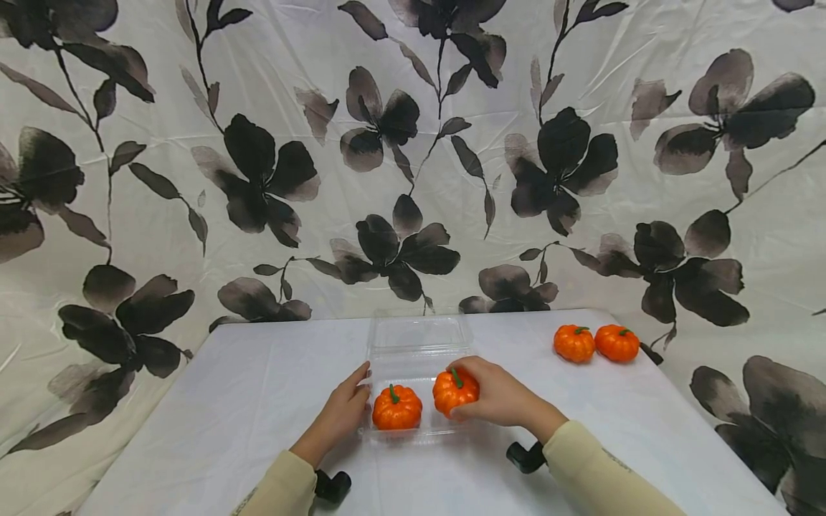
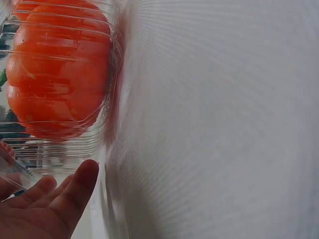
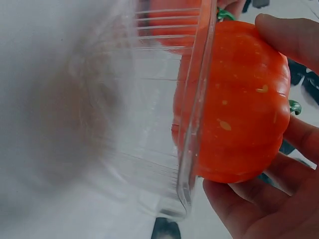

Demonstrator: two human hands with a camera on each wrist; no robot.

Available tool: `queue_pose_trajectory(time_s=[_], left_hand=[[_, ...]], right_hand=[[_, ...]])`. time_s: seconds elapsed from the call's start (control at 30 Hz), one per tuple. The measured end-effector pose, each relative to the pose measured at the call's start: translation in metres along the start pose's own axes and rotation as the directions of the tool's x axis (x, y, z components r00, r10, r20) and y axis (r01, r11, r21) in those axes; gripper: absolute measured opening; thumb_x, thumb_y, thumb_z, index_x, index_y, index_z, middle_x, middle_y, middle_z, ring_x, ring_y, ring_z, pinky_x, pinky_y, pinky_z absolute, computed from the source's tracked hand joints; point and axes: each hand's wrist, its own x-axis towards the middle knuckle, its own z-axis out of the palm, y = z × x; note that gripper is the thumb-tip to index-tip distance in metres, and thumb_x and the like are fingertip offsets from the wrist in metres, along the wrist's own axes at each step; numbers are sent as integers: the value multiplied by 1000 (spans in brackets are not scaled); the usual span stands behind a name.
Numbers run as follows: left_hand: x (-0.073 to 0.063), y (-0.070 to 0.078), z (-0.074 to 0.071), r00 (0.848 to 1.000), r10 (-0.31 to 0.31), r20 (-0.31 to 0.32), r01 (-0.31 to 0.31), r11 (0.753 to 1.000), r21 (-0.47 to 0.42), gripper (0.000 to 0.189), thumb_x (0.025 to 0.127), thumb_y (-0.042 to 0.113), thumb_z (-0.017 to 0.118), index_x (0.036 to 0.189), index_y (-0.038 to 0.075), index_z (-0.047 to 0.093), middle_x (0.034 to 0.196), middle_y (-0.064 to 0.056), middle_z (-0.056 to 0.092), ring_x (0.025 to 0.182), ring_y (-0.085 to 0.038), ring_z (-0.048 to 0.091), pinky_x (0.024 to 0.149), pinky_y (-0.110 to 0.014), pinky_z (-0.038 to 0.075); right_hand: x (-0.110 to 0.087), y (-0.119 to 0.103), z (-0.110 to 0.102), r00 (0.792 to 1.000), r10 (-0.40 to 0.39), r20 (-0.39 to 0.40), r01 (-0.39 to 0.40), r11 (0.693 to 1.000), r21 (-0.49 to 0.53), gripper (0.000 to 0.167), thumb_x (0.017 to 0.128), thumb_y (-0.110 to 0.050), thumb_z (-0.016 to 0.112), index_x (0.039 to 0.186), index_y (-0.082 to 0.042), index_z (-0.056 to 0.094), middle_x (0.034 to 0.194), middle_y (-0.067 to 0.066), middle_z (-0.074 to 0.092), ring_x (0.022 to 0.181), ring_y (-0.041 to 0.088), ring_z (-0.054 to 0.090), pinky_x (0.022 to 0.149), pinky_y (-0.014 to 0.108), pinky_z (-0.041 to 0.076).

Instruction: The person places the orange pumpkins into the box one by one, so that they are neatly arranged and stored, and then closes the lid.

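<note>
A clear plastic clamshell box [image 1: 429, 434] lies on the table with its lid [image 1: 419, 334] folded back. One small orange pumpkin [image 1: 396, 408] with a green stem sits in the box's left half. My right hand [image 1: 500, 394] grips a second pumpkin [image 1: 455, 393] between thumb and fingers. In the right wrist view, that held pumpkin [image 3: 244, 104] is at the box's rim, partly above it. At the box's left side, my left hand [image 1: 345, 405] touches the wall with fairly straight fingers, as the left wrist view also shows near the ribbed plastic [image 2: 60, 149].
Two more orange pumpkins, one [image 1: 573, 344] beside another [image 1: 617, 344], stand at the table's back right. A white cloth covers the table [image 1: 271, 387]. Behind it hangs a floral curtain [image 1: 464, 179]. Black camera mounts [image 1: 525, 457] hang below both wrists.
</note>
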Motion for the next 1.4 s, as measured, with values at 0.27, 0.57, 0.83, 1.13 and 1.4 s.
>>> queue_pose_trajectory(time_s=[0.27,0.57,0.83,1.13,1.4], left_hand=[[-2,0,-1,1000,-4,4,4,1000,-9,54,99,15,40,152,7,31,148,-19,45,124,-35,56,97,-47,51],[-1,1,0,1000,-4,5,4,1000,-13,54,99,16,40,152,8,31,148,-18,45,124,-34,56,97,-46,52],[-2,1,-1,1000,-9,13,9,1000,-13,53,100,17,41,152,9,31,148,-18,45,122,-32,57,96,-45,52],[-1,1,-1,1000,3,11,-3,1000,-16,54,100,16,41,152,8,31,148,-18,45,122,-32,58,97,-46,52],[-1,0,-1,1000,-5,12,5,1000,-25,54,99,16,41,152,9,31,148,-18,45,118,-30,60,96,-45,53]], right_hand=[[5,0,6,1000,9,20,-9,1000,-19,59,72,-41,80,123,-21,57,120,-5,58,105,15,54,91,37,51],[7,3,13,999,-3,42,5,999,-50,62,75,-46,78,126,-17,57,119,-4,61,103,13,55,92,36,51],[7,4,16,999,-35,41,39,995,-96,59,77,-43,76,126,-16,57,121,-2,61,107,16,56,97,41,49],[8,2,18,998,-34,60,41,990,-132,56,77,-39,75,126,-17,58,120,-2,62,108,16,56,100,42,48],[10,3,17,996,-33,87,49,982,-183,60,77,-44,76,127,-15,58,121,0,63,111,20,57,102,44,47]])
